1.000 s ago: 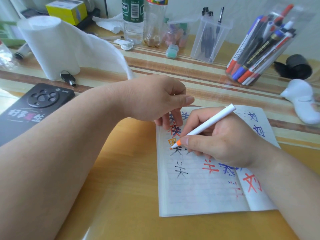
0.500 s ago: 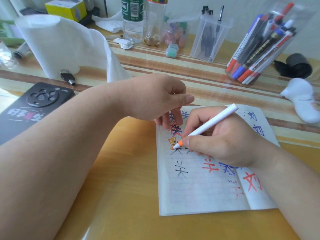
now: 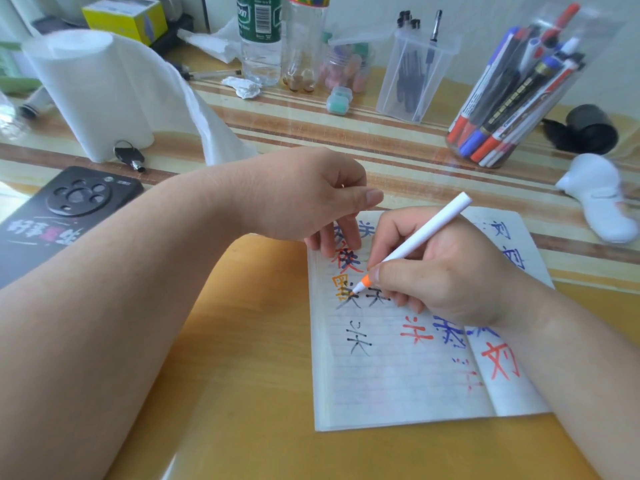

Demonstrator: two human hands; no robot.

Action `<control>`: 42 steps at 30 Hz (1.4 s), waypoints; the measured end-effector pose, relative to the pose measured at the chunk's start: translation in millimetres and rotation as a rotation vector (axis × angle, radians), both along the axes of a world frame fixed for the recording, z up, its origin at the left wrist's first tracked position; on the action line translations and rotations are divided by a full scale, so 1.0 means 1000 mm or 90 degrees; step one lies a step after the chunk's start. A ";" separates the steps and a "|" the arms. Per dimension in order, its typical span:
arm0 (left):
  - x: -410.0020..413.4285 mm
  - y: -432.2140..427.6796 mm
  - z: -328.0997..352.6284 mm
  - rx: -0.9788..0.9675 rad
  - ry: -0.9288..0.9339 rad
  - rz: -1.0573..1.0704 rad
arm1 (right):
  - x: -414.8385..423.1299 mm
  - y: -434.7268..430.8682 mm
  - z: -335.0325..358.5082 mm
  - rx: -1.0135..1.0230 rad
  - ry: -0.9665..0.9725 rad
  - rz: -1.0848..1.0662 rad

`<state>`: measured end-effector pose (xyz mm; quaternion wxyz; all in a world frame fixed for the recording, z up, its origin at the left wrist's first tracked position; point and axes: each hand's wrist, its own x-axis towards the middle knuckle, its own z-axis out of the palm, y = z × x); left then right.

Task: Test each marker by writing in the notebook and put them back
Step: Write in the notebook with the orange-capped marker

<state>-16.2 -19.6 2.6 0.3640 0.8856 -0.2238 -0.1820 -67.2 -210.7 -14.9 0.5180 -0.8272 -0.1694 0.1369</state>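
Observation:
An open lined notebook point(image 3: 408, 386) lies on the table, covered with red, blue, black and orange characters. My right hand point(image 3: 446, 271) grips a white marker point(image 3: 426, 237) with an orange tip, and the tip touches the page beside fresh orange strokes. My left hand point(image 3: 304, 195) presses its fingertips on the notebook's top left corner; whether it holds the marker's cap is hidden. A clear jar of several red, blue and black markers point(image 3: 512, 98) stands at the back right.
A paper towel roll point(image 3: 93, 91) and a key point(image 3: 130, 155) sit at the left, with a black phone box point(image 3: 52, 216) in front. Bottles point(image 3: 259, 36), a clear pen holder point(image 3: 412, 71), a black cup point(image 3: 592, 128) and a white object point(image 3: 602, 199) line the back.
The marker tip has shifted slightly right and down on the page as orange strokes are added. My left hand has stayed on the notebook's corner.

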 end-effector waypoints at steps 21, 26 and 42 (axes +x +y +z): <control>0.000 -0.002 0.000 0.000 0.004 0.010 | 0.009 -0.020 0.000 0.027 -0.002 -0.021; -0.001 -0.004 0.000 -0.001 0.003 0.017 | 0.007 -0.019 0.002 -0.009 -0.005 -0.006; 0.000 -0.003 -0.002 -0.012 0.011 0.014 | 0.009 -0.018 0.005 -0.039 -0.007 -0.063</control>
